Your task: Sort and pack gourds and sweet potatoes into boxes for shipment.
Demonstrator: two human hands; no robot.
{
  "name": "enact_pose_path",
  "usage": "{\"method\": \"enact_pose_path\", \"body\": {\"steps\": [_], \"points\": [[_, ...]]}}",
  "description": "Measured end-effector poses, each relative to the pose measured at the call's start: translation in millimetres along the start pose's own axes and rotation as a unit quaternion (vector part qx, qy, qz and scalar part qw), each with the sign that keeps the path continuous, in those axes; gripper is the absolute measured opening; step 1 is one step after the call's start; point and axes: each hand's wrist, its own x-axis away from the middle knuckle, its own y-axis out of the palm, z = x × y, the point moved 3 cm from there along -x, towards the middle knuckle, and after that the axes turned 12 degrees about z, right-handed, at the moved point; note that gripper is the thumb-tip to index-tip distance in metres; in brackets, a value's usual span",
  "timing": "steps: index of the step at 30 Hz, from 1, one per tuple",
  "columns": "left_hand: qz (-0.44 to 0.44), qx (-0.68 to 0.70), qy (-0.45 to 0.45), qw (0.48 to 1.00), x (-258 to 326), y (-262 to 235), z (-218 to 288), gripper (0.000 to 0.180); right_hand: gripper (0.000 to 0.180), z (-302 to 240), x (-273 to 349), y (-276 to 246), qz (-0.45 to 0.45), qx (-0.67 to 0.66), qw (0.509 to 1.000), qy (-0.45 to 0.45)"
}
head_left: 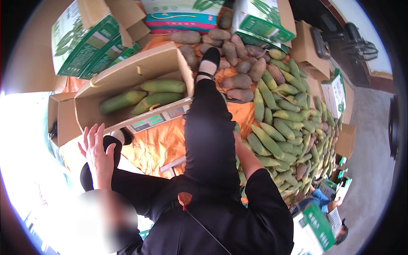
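**Head view: hands over a box of green fruit beside a large heap**

Head camera, looking down, shows me the biggest thing first: a heap of long green fruits (284, 123) spread over an orange sheet (157, 148), well to the right of the raised fingers. Brown, potato-like tubers (238, 63) lie at the far end of that heap.

Next in size is an open cardboard box (127, 78), just beyond the fingertips of the left hand. Three green fruits (148, 97) lie flat inside it, side by side. The box rests on a weighing scale (155, 120), whose display strip shows under the box's near edge, just past the fingers.

A leg in black trousers (208, 131) stretches out between the two hands, ending in a black shoe (209, 59) near the tubers.

My left hand (97, 155) is raised, palm open, fingers (91, 136) spread apart and holding nothing; their tips come close to the box's near wall without touching it. My right hand (236, 142) is mostly hidden behind the trouser leg, at the edge of the heap. I cannot tell how its fingers are set.

Green-and-white printed cartons (89, 40) stand beyond the box.
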Motion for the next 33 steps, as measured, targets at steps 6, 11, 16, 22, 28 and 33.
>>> {"method": "enact_pose_path", "body": {"steps": [6, 11, 16, 22, 28, 33], "points": [[0.004, 0.0, -0.002, 1.0, -6.5, -1.3, -10.9, 0.059, 0.049, 19.4, -0.7, 35.2, -0.044, 0.232, 0.958, -0.162], [-0.003, -0.005, 0.005, 1.0, -6.5, -0.3, -26.7, 0.059, 0.05, -8.7, -16.0, 30.6, -0.032, 0.278, 0.932, -0.232], [-0.007, 0.019, -0.001, 1.0, -13.1, 4.6, -37.2, 0.057, 0.051, 21.0, -8.1, 11.6, -0.021, 0.32, 0.91, -0.263], [0.007, 0.029, -0.001, 1.0, -15.8, 18.2, -44.5, 0.055, 0.053, 59.4, -7.1, -51.0, 0.018, 0.379, 0.891, -0.249], [0.018, 0.038, -0.002, 0.999, -9.6, 23.1, -52.9, 0.055, 0.062, -0.4, -14.6, -195.4, 0.014, 0.318, 0.947, -0.047], [0.002, 0.052, -0.006, 0.999, -15.0, 29.0, -48.1, 0.055, 0.053, -7.4, -9.5, -330.9, 0.244, 0.093, 0.965, 0.032]]}}
